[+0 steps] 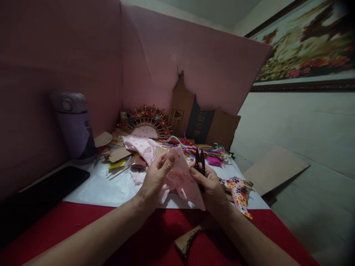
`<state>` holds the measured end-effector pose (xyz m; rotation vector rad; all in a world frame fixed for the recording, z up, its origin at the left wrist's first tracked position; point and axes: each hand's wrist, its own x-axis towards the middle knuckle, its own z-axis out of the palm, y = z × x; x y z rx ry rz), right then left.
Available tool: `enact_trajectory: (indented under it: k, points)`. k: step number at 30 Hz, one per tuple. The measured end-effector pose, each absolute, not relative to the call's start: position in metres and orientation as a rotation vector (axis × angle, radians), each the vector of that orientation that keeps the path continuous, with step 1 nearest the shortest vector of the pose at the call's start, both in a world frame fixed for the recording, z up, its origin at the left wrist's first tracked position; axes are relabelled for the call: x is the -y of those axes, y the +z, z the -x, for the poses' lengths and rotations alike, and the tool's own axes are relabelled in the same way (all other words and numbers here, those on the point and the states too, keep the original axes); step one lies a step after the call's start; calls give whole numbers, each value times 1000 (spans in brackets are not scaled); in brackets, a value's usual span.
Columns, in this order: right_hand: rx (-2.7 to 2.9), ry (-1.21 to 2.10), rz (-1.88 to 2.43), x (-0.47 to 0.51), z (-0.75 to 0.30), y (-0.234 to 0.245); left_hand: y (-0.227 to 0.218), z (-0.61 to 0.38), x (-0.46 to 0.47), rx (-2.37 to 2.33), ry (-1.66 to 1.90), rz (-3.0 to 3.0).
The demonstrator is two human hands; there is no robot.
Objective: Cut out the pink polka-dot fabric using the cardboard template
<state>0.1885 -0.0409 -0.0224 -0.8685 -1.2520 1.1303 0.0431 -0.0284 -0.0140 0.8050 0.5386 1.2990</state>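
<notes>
Between my hands hangs a piece of pink dotted cloth [181, 173]. My left hand [159, 171] pinches its upper left edge between thumb and fingers. Wrapped in my right hand [212, 184] is a pair of black thread snips [200, 160], blades pointing up and slightly apart; the thumb and fingertips also touch the cloth's right edge. Behind my left hand lies a larger crumpled pink dotted cloth [142, 146]. Right of my right hand rests a flower-patterned, cloth-covered shape [237, 194] on cardboard. Below my hands, a curved cardboard scrap [188, 240] lies on the red tablecloth [138, 240].
A purple bottle [74, 129] and a black phone [62, 181] are at the left. Behind stand a half-round stick fan [146, 122] with beads and a torn cardboard sheet [202, 118]. Colourful pipe cleaners [219, 149] and a magenta packet [213, 161] lie on the white sheet [105, 194].
</notes>
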Motion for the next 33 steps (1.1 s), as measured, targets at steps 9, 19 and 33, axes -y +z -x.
enact_trajectory:
  k: [9, 19, 33]
  points:
    - [924, 1444, 807, 38, -193, -16, -8, -34, 25, -511, 1169, -926]
    - [808, 1518, 778, 42, -193, -14, -8, -30, 25, -510, 1100, -1016]
    - [1119, 1424, 897, 35, -189, -24, -4, -30, 22, -704, 1217, -842]
